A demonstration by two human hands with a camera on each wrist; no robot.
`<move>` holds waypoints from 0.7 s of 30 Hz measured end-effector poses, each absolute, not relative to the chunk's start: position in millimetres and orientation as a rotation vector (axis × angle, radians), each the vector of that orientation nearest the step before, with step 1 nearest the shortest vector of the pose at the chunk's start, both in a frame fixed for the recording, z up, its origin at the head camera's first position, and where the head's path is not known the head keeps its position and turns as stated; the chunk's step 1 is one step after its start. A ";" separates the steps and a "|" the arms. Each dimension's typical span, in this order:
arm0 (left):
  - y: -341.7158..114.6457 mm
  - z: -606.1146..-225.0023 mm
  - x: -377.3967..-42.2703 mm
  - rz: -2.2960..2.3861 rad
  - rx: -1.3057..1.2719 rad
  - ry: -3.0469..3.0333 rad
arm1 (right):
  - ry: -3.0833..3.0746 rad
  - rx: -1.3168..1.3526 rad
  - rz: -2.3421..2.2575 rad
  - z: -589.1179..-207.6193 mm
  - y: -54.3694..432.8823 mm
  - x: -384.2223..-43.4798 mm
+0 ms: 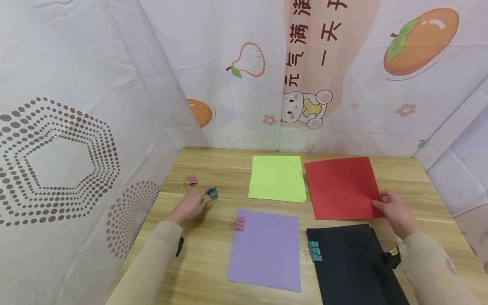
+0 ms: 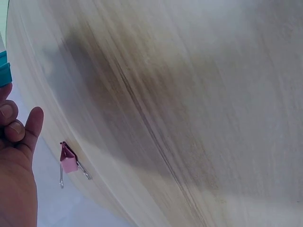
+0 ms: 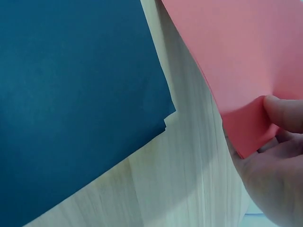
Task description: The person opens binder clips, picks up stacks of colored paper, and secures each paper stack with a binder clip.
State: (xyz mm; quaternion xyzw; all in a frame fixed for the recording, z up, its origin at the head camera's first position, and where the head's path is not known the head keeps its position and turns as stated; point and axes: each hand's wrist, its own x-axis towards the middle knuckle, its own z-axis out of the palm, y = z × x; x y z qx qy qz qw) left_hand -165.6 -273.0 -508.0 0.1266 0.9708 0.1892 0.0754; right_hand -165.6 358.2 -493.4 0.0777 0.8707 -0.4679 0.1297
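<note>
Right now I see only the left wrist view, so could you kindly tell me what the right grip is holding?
Observer: The right grip pinches the red paper near a corner.
Operator: Thank you; besides the pink clip and teal clip in my view, is there another pink one?
Observer: Yes, in the head view a second pink clip sits on the left edge of the purple paper.
Operator: And another teal one, please?
Observer: Yes, a second teal clip is on the left edge of the black paper.
</note>
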 end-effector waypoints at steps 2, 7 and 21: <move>-271.3 -507.1 -165.5 0.571 0.377 2.907 | 2.535 0.216 -1.386 -493.4 358.1 -164.5; -267.2 -503.9 -165.3 0.579 0.375 2.898 | 2.517 0.189 -1.477 -490.6 356.2 -162.5; -256.9 -499.3 -170.1 0.608 0.434 2.880 | 2.448 0.086 -1.657 -488.3 347.6 -164.7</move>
